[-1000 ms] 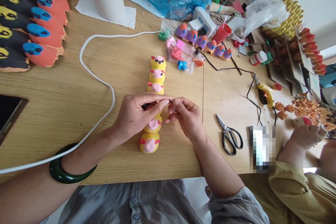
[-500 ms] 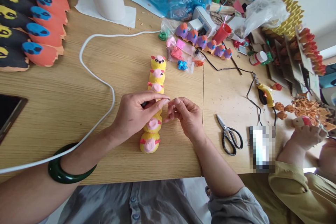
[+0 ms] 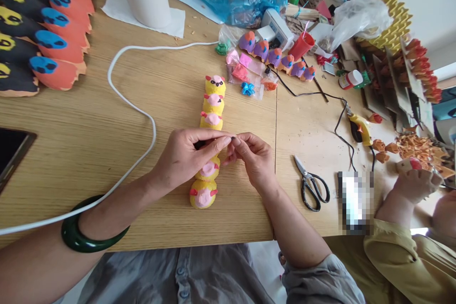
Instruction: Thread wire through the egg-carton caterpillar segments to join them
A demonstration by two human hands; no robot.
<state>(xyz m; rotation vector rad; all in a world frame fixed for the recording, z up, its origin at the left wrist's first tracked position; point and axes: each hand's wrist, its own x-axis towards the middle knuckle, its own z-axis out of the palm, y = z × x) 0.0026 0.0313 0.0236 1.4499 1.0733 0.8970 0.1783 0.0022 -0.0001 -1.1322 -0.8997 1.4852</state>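
My left hand point(image 3: 190, 152) is closed, thumb and forefinger pinched together, with a black lump of modelling clay point(image 3: 200, 144) showing inside its curled fingers. The fingertips of my right hand point(image 3: 254, 156) meet them, pinching a tiny black bit of clay point(image 3: 233, 138) between the two hands. Under my hands lies a row of yellow egg-carton cups point(image 3: 204, 195) with pink patches and red side pieces. The farthest cup point(image 3: 215, 84) carries several black marks, and the second has a small black one. My left hand hides the row's middle.
Bags of coloured clay point(image 3: 240, 72) lie beyond the row, beside a purple carton strip point(image 3: 274, 57). Black-handled scissors point(image 3: 309, 185) rest at right. A white cable point(image 3: 151, 128) crosses the table and my left forearm. At far right is another person's hand point(image 3: 413, 185).
The fingertips of both hands have come together, and the small black bit of clay now shows between them. The carton row has stayed in place.
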